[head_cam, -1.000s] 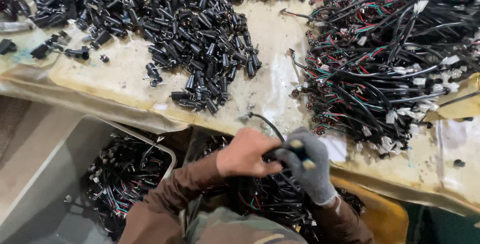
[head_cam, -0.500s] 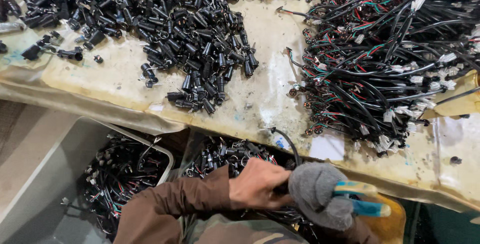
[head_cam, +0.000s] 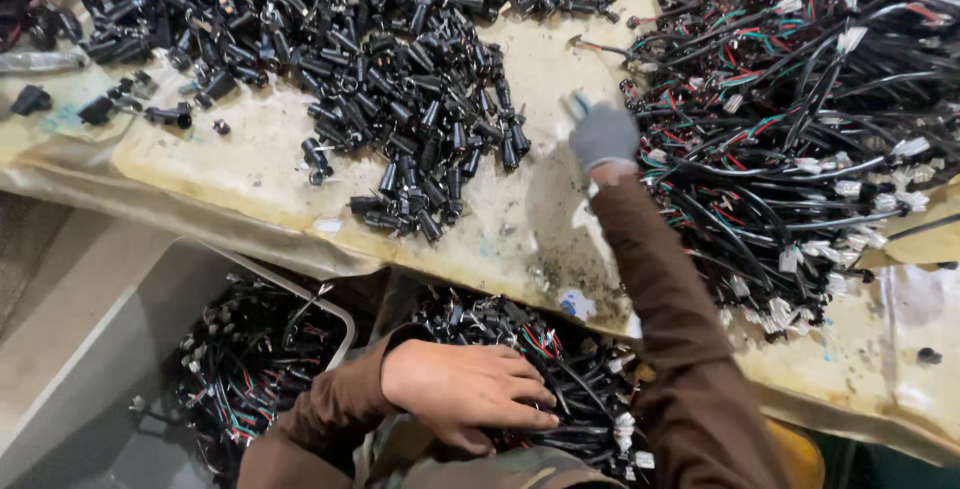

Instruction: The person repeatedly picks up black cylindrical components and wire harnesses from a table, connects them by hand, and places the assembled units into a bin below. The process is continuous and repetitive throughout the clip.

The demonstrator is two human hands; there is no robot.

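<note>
My right hand (head_cam: pixel 603 135), in a grey glove, is stretched out over the stained table top (head_cam: pixel 530 211) at the left edge of a big heap of black, red and green wire harnesses (head_cam: pixel 800 119). Its fingers are curled, and a pale bluish tip sticks up from the glove; whether it holds anything is unclear. My bare left hand (head_cam: pixel 465 394) lies low, near my body. It rests flat, fingers extended, on a pile of finished wired connectors (head_cam: pixel 560 369) in a container below the table edge.
A wide heap of small black plug connectors (head_cam: pixel 380 59) covers the table's left and middle. A grey bin (head_cam: pixel 250 369) with more wired connectors stands at lower left. A yellow object (head_cam: pixel 800 454) shows at lower right.
My right hand has left my left hand and reached up across the table to the wire heap. The blue and yellow handled tool it held is no longer visible. My left hand has dropped onto the connector pile.
</note>
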